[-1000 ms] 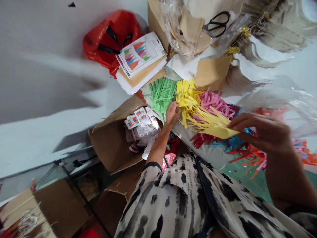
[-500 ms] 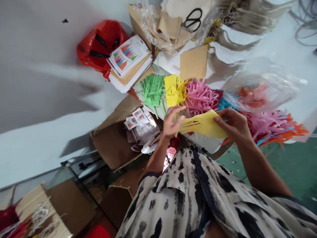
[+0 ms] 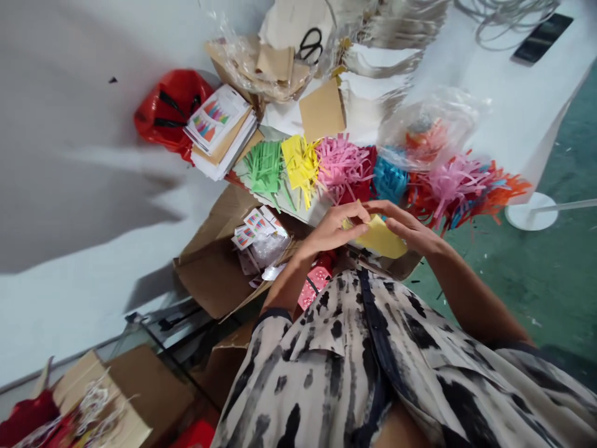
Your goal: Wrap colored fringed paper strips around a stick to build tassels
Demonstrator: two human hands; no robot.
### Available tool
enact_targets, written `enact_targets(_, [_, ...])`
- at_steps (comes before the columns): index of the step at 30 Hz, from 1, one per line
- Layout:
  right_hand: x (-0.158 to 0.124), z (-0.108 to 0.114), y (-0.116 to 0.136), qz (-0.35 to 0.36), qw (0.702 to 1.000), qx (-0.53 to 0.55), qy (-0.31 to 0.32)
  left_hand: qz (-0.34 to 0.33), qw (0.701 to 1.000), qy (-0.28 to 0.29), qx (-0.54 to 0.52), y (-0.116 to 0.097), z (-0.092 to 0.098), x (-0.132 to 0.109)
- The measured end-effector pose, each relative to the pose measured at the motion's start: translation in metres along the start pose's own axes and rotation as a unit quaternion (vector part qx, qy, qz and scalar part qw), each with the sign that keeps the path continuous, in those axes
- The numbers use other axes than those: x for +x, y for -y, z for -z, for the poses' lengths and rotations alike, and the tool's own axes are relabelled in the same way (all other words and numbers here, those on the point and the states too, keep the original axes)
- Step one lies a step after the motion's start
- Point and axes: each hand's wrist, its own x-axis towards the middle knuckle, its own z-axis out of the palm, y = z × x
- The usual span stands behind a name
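My left hand (image 3: pixel 339 227) has its thumb and fingers closed on one end of a yellow fringed paper strip (image 3: pixel 385 239). From the other side, my right hand (image 3: pixel 413 229) grips the same paper, its fingers reaching over the top towards the left fingertips. The smooth, uncut part of the strip hangs below the right thumb; most of the fringe is hidden by the hands. Just beyond lie tassel bunches in a row: green (image 3: pixel 265 167), yellow (image 3: pixel 301 160), pink (image 3: pixel 342 163), blue (image 3: pixel 390 179), and a mixed pink and orange heap (image 3: pixel 459 186).
A cardboard box (image 3: pixel 205 274) with printed cards and plastic stands left of my arm. Behind the tassels are stacked printed packs (image 3: pixel 219 121), a red bag (image 3: pixel 170 109), black-handled scissors (image 3: pixel 311 45) and a clear plastic bag (image 3: pixel 429 124). A phone (image 3: pixel 542 38) lies far right.
My hands have come closer together; the right hand has moved inward and over the yellow paper, which now looks shorter and bunched. The view has shifted to the right, bringing in the phone.
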Motion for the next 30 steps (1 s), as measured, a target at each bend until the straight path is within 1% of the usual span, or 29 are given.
enact_targets(2, [-0.002,0.0,-0.01,-0.049,0.998,0.024,0.014,0.072,0.995,0.023,-0.063,0.0,0.003,-0.001])
enact_targets(5, [-0.011,0.001,-0.026,-0.116,0.989,0.094,0.002,0.154,0.978,0.025,-0.14,0.007,0.004,-0.005])
enact_targets(7, [-0.018,0.004,-0.034,-0.142,0.98,0.142,-0.011,0.189,0.97,0.034,-0.148,0.014,0.003,-0.007])
enact_targets(9, [-0.025,0.008,-0.041,-0.159,0.971,0.175,-0.033,0.214,0.965,0.071,-0.137,0.023,0.002,-0.007])
enact_targets(11, [-0.027,0.013,-0.05,-0.18,0.968,0.165,-0.053,0.223,0.963,0.107,-0.108,0.034,0.004,-0.004])
enact_targets(13, [-0.025,0.018,-0.065,-0.189,0.975,0.097,-0.071,0.225,0.967,0.114,-0.027,0.05,0.006,0.0])
enact_targets(15, [-0.02,0.021,-0.087,-0.185,0.979,-0.005,-0.087,0.219,0.966,0.081,0.113,0.069,0.007,0.003])
enact_targets(17, [-0.013,0.023,-0.113,-0.182,0.972,-0.1,-0.11,0.192,0.943,0.026,0.269,0.089,0.001,0.0])
enact_targets(18, [-0.009,0.023,-0.126,-0.182,0.964,-0.147,-0.126,0.166,0.928,0.003,0.332,0.098,-0.005,-0.003])
enact_targets(19, [-0.006,0.024,-0.139,-0.181,0.954,-0.194,-0.142,0.134,0.916,-0.008,0.377,0.107,-0.013,-0.009])
enact_targets(20, [-0.004,0.024,-0.151,-0.182,0.941,-0.238,-0.156,0.099,0.909,-0.003,0.405,0.115,-0.023,-0.015])
enact_targets(22, [0.001,0.026,-0.17,-0.186,0.917,-0.31,-0.168,0.037,0.904,0.05,0.423,0.131,-0.047,-0.03])
enact_targets(24, [0.005,0.029,-0.181,-0.198,0.902,-0.35,-0.154,0.01,0.895,0.106,0.433,0.148,-0.071,-0.044])
enact_targets(25, [0.007,0.03,-0.184,-0.207,0.897,-0.362,-0.143,0.015,0.889,0.116,0.442,0.156,-0.081,-0.048])
enact_targets(27, [0.008,0.031,-0.183,-0.229,0.884,-0.39,-0.117,0.042,0.881,0.116,0.457,0.173,-0.095,-0.053])
enact_targets(29, [0.006,0.027,-0.175,-0.233,0.857,-0.446,-0.109,0.068,0.877,0.102,0.464,0.185,-0.101,-0.052])
enact_targets(30, [0.003,0.022,-0.17,-0.215,0.839,-0.485,-0.116,0.075,0.876,0.095,0.466,0.189,-0.102,-0.051])
